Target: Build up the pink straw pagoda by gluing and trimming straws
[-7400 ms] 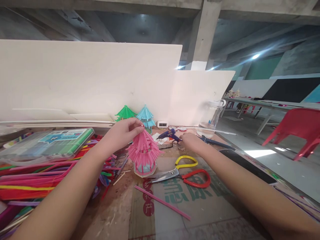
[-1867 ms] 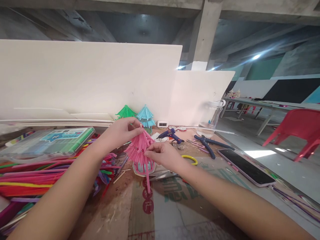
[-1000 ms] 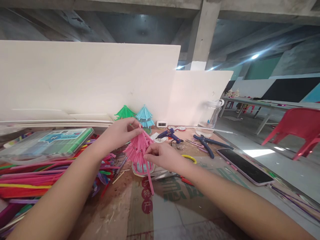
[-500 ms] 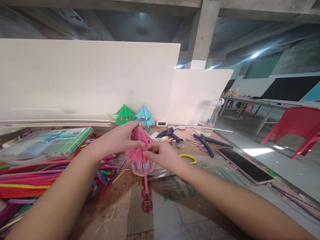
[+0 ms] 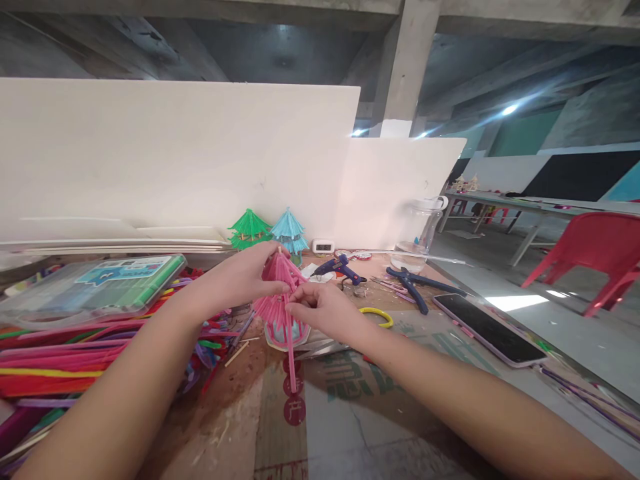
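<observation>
In front of me stands a small pink pavilion model with a tiered roof of fuzzy stems on a pale base. My left hand wraps round the upper roof from the left, fingers partly hidden behind it. A pink pipe cleaner hangs down the front of the model past its base. My right hand pinches this stem near its upper part, against the roof. Behind the pink model are a green pavilion model and a light blue one.
Left lie many coloured pipe cleaners and a clear plastic case. To the right are a glue gun, blue pliers, yellow-handled scissors, a phone and a clear jug. White boards stand behind.
Almost nothing differs. Both hands keep their places at the pink model, and the hanging stem's lower end has shifted very slightly.
</observation>
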